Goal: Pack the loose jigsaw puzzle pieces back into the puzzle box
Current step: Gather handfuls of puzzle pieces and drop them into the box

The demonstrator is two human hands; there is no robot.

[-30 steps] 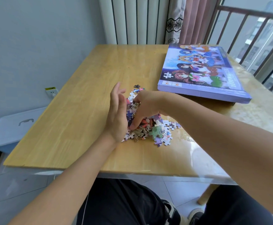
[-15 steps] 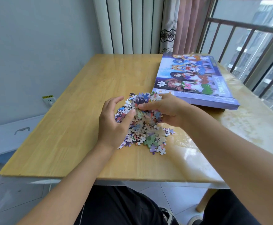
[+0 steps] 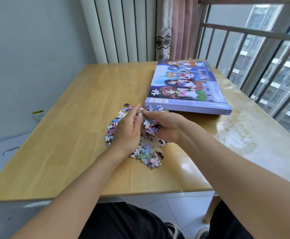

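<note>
Wooden bench (image 3: 68,144) in front of you carries a heap of loose puzzle pieces (image 3: 147,152), piled near the middle and spilling toward your body. Both of your hands are in the heap. Your left hand (image 3: 129,130) lies over the left side of the pile, back of the hand up, fingers together and bent inward toward the other hand, scooping against the pieces. Your right hand (image 3: 166,126) comes in from the right with fingers curled around a clump of pieces, its fingertips meeting those of the left hand at the far edge of the pile. Pieces show between the two palms and fan out to the left and toward you.

Your puzzle box (image 3: 187,87) lies flat on the bench just beyond the heap, on the right, lid on, with its printed picture facing up and its near edge almost touching the farthest pieces. Behind the bench stands a white ribbed radiator (image 3: 123,30) beside a pink curtain (image 3: 184,26), and a barred railing (image 3: 254,49) runs along your right.
</note>
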